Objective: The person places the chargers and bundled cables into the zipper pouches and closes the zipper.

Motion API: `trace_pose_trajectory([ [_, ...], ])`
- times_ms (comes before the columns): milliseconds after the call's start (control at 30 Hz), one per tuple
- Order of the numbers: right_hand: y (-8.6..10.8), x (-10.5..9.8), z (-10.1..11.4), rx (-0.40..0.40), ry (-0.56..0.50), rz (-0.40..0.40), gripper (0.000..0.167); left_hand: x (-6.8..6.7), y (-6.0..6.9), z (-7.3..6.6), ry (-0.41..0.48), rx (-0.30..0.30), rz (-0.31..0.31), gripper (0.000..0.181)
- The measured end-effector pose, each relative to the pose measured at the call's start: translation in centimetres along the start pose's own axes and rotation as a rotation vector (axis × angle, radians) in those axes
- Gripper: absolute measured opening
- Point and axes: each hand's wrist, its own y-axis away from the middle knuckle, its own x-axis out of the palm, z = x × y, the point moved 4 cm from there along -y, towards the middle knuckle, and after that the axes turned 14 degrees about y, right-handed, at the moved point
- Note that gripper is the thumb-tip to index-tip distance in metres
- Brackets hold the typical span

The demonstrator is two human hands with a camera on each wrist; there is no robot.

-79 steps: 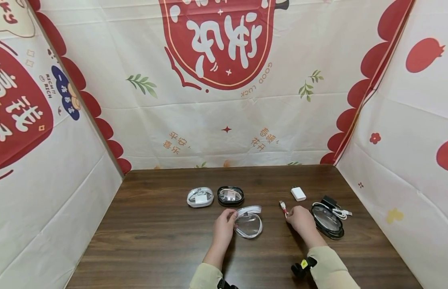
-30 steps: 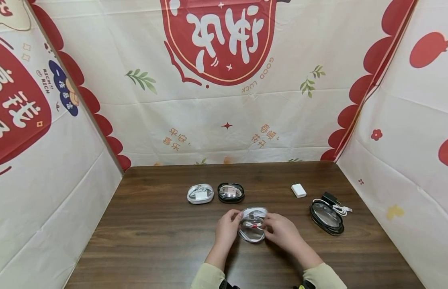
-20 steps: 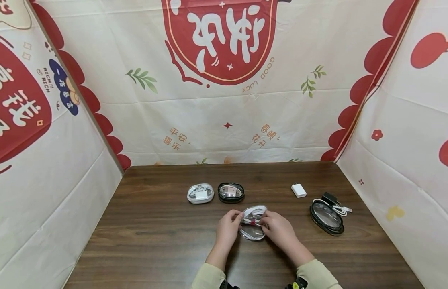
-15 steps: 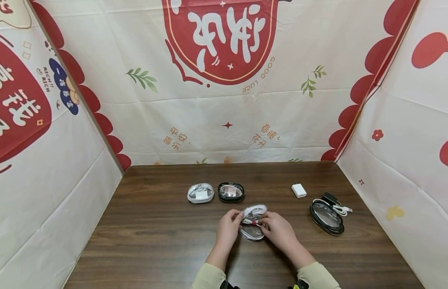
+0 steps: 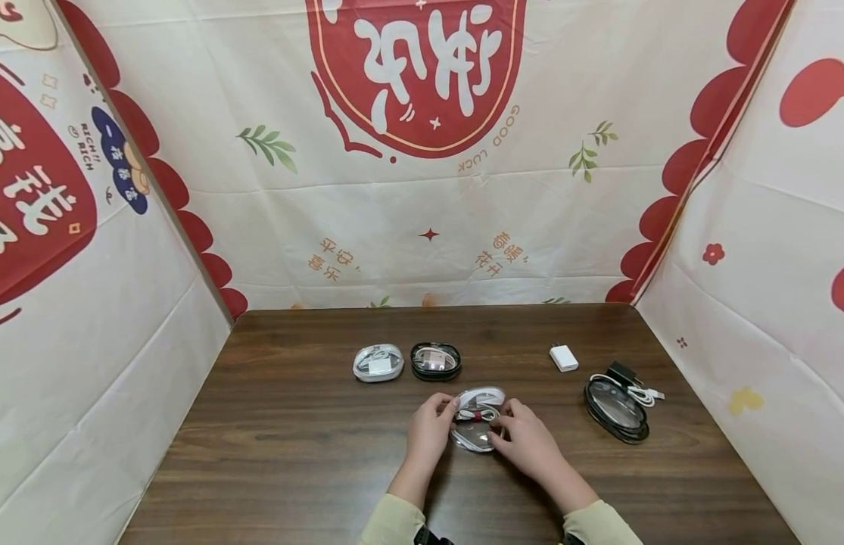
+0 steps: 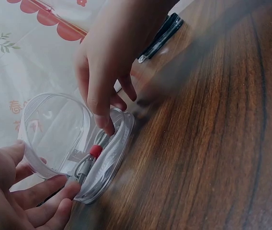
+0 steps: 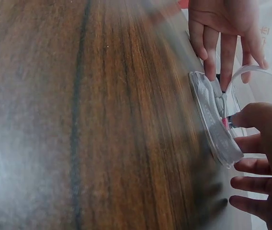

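Between the left hand (image 5: 427, 431) and the right hand (image 5: 527, 439), the cable (image 6: 85, 166) is now found laid inside the case (image 6: 108, 175); shortly before, it was held by the right hand, apart from the case on that hand's side. Stowing is judged well advanced, though the case has not yet been closed. By the left hand, the raised lid (image 6: 54, 127) is pinched between thumb and fingers. At the right hand, the fingers are spread by the case, the thumb being set at the cable; no firm grip is noted.

case (image 5: 481, 396): clear glossy plastic | table (image 5: 292, 439): smooth wood grain | backdrop (image 5: 394, 208): matt creased cloth
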Motion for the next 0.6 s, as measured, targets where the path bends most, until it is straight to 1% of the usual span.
trace_pose_trajectory([
  [133,-0.1,0.1,0.0,-0.005,0.007,0.000,0.012,0.0,0.0,0.0,-0.025,0.000,0.002,0.021],
  [200,-0.1,0.0,-0.1,-0.016,-0.009,-0.019,0.011,-0.1,0.0,0.1,-0.026,0.000,0.001,0.021],
  [267,-0.2,-0.4,-0.4,-0.018,-0.053,-0.053,0.008,-0.1,0.0,0.1,-0.015,-0.001,0.002,0.021],
  [333,-0.3,-0.8,-0.9,-0.015,-0.119,-0.095,0.006,-0.1,-0.1,0.1,0.001,0.003,0.005,0.020],
  [400,-0.4,-1.3,-1.6,0.006,-0.189,-0.132,0.004,0.0,-0.2,0.1,0.020,-0.003,0.006,0.019],
  [500,-0.7,-1.7,-3.1,0.090,-0.281,-0.166,0.004,0.0,-0.4,0.1,0.044,-0.002,0.007,0.019],
  [600,-1.1,-1.8,-5.0,0.247,-0.329,-0.186,0.008,0.0,-0.4,0.2,0.068,-0.011,0.004,0.020],
])
